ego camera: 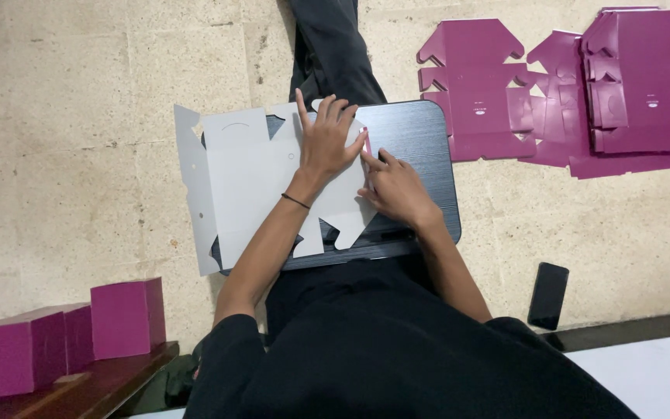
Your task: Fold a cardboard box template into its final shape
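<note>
A flat die-cut cardboard box blank (246,182), white side up, lies on a small dark lap table (420,143). My left hand (326,140) presses flat on the blank's right part, fingers spread. Just to its right, my right hand (393,186) pinches and folds up a narrow flap at the blank's right edge, where a strip of its purple side shows. A thin black band circles my left wrist.
Flat purple box blanks (560,93) lie stacked on the stone floor at the upper right. Folded purple boxes (63,330) stand at the lower left on a wooden ledge. A black phone (548,295) lies on the floor at the right. My dark-clothed legs stretch under the table.
</note>
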